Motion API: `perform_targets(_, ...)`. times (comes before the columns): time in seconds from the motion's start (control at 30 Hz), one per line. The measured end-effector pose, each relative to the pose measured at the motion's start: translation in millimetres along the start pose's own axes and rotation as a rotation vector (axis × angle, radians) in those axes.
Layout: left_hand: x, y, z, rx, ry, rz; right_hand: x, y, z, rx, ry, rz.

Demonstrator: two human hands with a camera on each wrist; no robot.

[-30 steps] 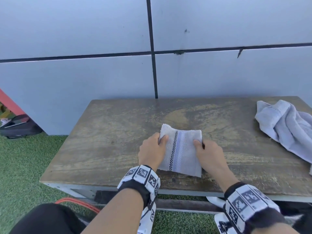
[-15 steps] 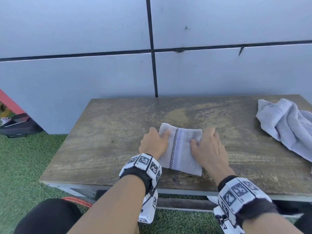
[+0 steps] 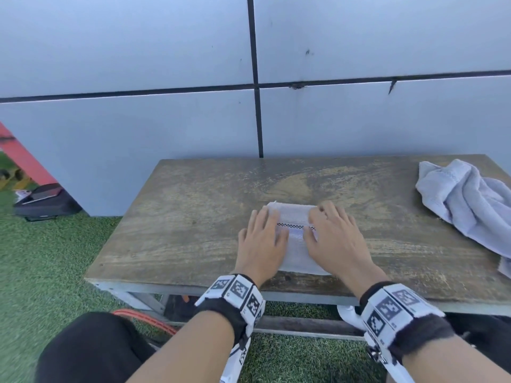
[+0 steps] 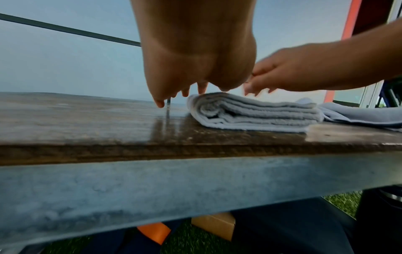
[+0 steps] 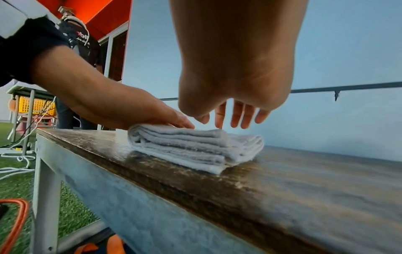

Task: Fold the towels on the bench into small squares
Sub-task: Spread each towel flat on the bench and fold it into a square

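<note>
Your left hand [image 3: 262,241] and right hand [image 3: 336,239] lay flat, fingers [image 3: 329,212] straight and slightly spread, on the folded towel [image 3: 295,214] on the desk [image 3: 179,217].

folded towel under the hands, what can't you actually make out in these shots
- Folded towel: in the head view the left hand and right hand cover its side edges, so whether it is square cannot be told.
- Right hand's contact: blurred in the left wrist view; touching or hovering is unclear.
- Crumpled towel: cut off by the right edge in the head view.
</note>
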State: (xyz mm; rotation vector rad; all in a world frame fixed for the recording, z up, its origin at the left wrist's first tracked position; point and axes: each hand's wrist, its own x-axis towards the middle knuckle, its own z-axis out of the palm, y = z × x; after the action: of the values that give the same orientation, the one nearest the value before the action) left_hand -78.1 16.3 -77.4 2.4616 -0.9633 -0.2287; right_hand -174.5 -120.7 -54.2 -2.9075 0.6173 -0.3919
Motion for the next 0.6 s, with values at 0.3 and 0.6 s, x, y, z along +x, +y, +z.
perform_targets(0.3,-5.1,-7.7,13.6,0.075,-0.168,-0.121,-14.6,2.9,33.8,0.213,-0.32,0.085)
perform_targets(0.6,-6.3,-4.5,15.0,-0.036,-0.147,-0.226,-18.7,4.1,41.3,0.353,-0.249,0.361)
